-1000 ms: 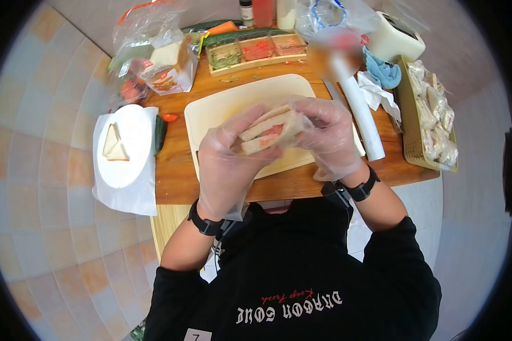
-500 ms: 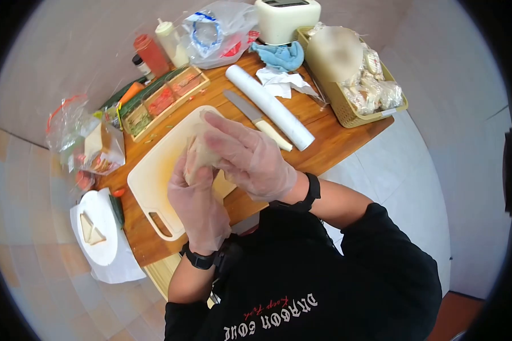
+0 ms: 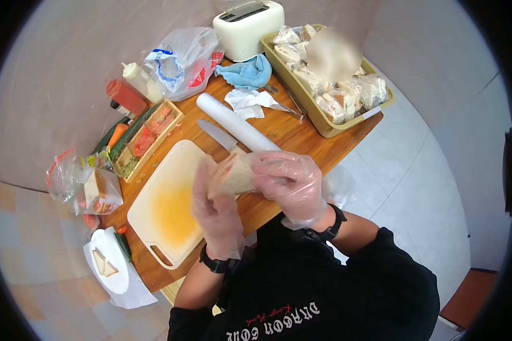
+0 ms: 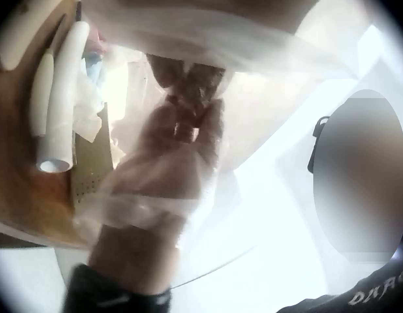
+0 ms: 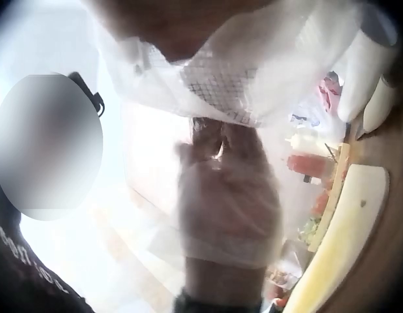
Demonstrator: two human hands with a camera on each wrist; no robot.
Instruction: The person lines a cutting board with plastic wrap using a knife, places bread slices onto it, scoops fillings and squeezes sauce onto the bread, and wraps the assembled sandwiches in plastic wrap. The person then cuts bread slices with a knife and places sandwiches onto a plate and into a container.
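In the head view a sandwich half in clear wrap is held in the air between both gloved hands, over the right edge of the cutting board. The left hand grips its left side, fingers curled round it and slightly blurred. On the other side the right hand pinches it with bent fingers. In the left wrist view the right hand shows beyond the glove plastic; in the right wrist view the left hand shows likewise. The sandwich is hard to make out in both wrist views.
Around the hands lie the cutting board, a knife and a white roll. A basket of wrapped sandwiches and a toaster stand at the back. A plate with bread is at far left; a divided filling tray sits behind the board.
The head view has swung toward the basket. Both hands have shifted rightward off the board's middle, turning the sandwich between them; it stays in their grip.
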